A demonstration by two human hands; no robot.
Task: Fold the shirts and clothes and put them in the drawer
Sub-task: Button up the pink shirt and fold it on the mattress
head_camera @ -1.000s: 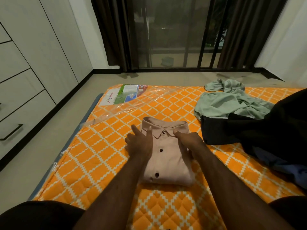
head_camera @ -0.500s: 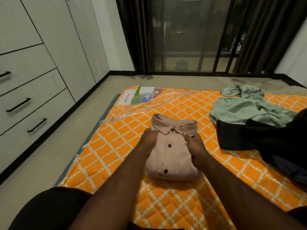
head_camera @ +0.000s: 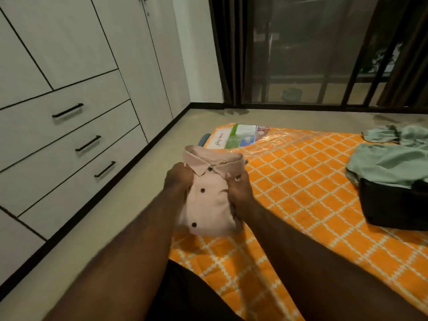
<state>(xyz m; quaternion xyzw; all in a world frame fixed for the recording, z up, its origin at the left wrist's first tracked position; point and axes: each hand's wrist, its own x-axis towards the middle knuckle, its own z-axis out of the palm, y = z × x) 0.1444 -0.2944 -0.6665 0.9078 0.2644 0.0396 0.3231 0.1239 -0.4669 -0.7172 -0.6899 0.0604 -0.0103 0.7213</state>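
Observation:
A folded pale pink shirt (head_camera: 209,200) with dark buttons is lifted off the orange quilted mattress (head_camera: 301,186), collar away from me. My left hand (head_camera: 178,181) grips its left edge and my right hand (head_camera: 239,191) grips its right edge, thumbs on top. It hangs over the mattress's left edge. At the left stands a white wardrobe with three shut drawers, the top drawer (head_camera: 67,110), middle drawer (head_camera: 88,142) and bottom drawer (head_camera: 104,169), each with a black bar handle.
A crumpled green garment (head_camera: 391,156) and a dark garment (head_camera: 393,205) lie on the mattress at the right. A clear plastic bag with a printed card (head_camera: 238,137) lies at the mattress's far corner. Bare floor runs between mattress and wardrobe. Dark curtains and a glass door stand behind.
Both hands went from pressing on the shirt to gripping its sides and lifting it off the mattress toward the left. My view has turned left toward the drawers.

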